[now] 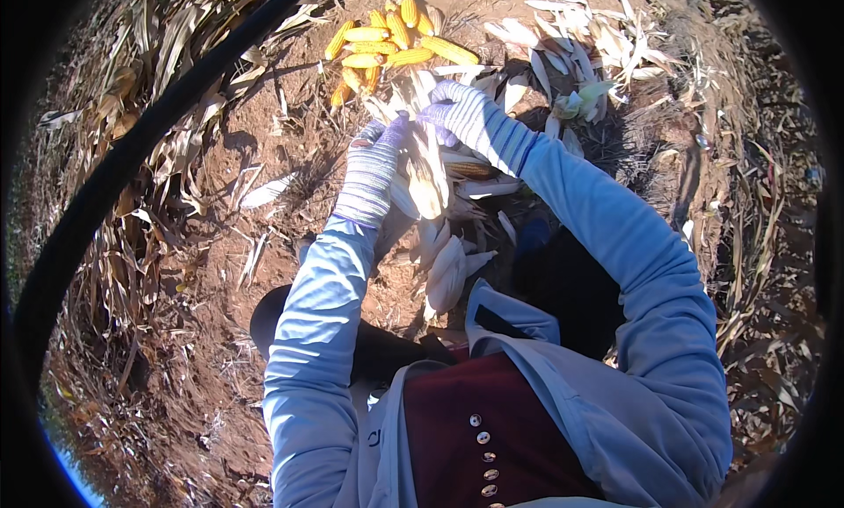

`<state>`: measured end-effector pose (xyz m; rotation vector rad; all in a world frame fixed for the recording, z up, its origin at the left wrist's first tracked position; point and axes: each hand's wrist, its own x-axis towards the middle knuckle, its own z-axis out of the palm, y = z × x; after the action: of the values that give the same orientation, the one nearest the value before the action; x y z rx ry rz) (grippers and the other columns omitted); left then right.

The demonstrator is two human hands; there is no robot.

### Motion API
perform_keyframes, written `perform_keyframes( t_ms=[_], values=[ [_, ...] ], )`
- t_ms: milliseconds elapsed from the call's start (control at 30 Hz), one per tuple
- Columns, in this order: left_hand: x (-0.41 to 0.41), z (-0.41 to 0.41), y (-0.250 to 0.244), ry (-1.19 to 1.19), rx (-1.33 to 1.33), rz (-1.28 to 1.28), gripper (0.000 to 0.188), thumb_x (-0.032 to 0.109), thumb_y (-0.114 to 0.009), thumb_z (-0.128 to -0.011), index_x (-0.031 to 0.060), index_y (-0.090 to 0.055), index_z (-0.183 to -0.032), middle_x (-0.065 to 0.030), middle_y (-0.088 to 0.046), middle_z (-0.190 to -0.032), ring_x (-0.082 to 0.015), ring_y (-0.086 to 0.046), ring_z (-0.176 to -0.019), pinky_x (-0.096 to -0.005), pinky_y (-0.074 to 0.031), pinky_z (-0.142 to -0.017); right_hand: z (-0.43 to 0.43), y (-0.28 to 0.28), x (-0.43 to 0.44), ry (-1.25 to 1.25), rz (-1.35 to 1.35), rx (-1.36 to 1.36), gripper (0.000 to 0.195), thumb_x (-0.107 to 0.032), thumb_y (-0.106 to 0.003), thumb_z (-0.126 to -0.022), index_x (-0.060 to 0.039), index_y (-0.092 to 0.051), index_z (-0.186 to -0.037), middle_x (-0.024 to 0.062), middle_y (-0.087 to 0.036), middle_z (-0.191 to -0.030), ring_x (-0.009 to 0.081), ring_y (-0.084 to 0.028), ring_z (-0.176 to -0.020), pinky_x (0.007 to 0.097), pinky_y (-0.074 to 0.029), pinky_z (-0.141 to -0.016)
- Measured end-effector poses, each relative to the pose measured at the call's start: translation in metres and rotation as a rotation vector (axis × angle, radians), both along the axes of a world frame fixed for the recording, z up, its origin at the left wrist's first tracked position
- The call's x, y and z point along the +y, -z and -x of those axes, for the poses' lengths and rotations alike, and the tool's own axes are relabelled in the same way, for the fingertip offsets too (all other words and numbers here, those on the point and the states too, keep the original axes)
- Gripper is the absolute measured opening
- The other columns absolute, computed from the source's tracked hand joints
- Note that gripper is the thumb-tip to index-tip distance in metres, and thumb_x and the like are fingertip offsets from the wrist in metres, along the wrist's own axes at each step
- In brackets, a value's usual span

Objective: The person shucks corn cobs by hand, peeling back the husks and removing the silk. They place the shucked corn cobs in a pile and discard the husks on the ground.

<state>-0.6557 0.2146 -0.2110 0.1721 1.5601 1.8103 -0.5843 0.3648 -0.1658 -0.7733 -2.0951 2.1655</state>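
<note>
Both of my hands wear striped knit gloves with purple fingertips. A partly husked ear of corn [424,190] points down toward my body, its dry pale husk leaves spread around it. My left hand [377,162] grips the husk on the ear's left side, thumb pointing up. From the right, my right hand [471,116] pinches husk leaves at the upper end; its fingertips are close to my left thumb. Just beyond my hands lies a pile of bare yellow corn cobs [389,43]. Another ear [471,170], partly in its husk, rests beneath my right wrist.
Stripped husks [580,40] are heaped at the upper right. An ear in its husk [447,277] lies on the reddish soil [217,271] near my legs. Dry corn stalks [155,93] line the left side. A dark curved bar [145,132] crosses the view there.
</note>
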Motion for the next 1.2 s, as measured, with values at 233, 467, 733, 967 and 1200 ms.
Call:
perform_keyframes(
  t_ms=[233,467,733,967,1200],
  values=[
    [-0.004,0.009,0.029,-0.047,0.084,0.018,0.013,0.016,-0.057,-0.092,0.0057,-0.064,-0.096,-0.0008,-0.062,-0.077,-0.0112,-0.057,-0.063,-0.0239,-0.048,-0.055,0.002,0.015,-0.014,-0.183,-0.211,0.025,0.049,-0.022,-0.060,-0.088,-0.0009,-0.046,-0.129,0.0152,-0.055,-0.117,0.0215,-0.049,-0.111,0.0281,-0.042,-0.091],
    [0.005,-0.004,0.001,-0.106,-0.170,-0.342,0.021,0.018,-0.058,-0.093,0.0068,-0.059,-0.111,-0.0067,-0.065,-0.101,-0.0168,-0.061,-0.092,-0.0318,-0.052,-0.078,0.004,0.021,0.035,0.027,0.180,-0.091,0.036,-0.033,-0.054,-0.095,-0.0060,-0.056,-0.119,0.0084,-0.061,-0.105,0.0163,-0.055,-0.068,0.0285,-0.050,-0.058],
    [0.010,-0.017,0.004,0.062,0.279,-0.279,0.020,0.017,-0.054,-0.095,0.0022,-0.061,-0.107,-0.0035,-0.062,-0.095,-0.0093,-0.058,-0.085,-0.0246,-0.048,-0.076,0.019,0.064,0.064,0.252,-0.061,-0.124,0.034,-0.032,-0.045,-0.099,-0.0039,-0.059,-0.112,0.0042,-0.062,-0.090,0.0149,-0.054,-0.074,0.0285,-0.048,-0.065],
    [0.021,-0.040,0.001,0.231,0.320,-0.298,0.017,0.017,-0.051,-0.097,0.0020,-0.057,-0.093,-0.0019,-0.056,-0.078,-0.0101,-0.049,-0.070,-0.0232,-0.042,-0.066,-0.027,0.136,0.282,0.104,-0.828,0.497,0.027,-0.035,-0.049,-0.095,-0.0119,-0.056,-0.083,0.0041,-0.059,-0.062,0.0170,-0.045,-0.039,0.0309,-0.031,-0.033],
    [0.018,-0.046,-0.009,0.350,0.199,-0.394,0.024,0.021,-0.048,-0.099,0.0009,-0.059,-0.093,-0.0034,-0.059,-0.082,-0.0108,-0.054,-0.075,-0.0245,-0.044,-0.071,-0.052,0.110,0.294,0.833,0.203,0.645,0.021,-0.026,-0.049,-0.097,-0.0059,-0.055,-0.092,0.0112,-0.064,-0.081,0.0151,-0.048,-0.048,0.0300,-0.043,-0.042]
  ],
)
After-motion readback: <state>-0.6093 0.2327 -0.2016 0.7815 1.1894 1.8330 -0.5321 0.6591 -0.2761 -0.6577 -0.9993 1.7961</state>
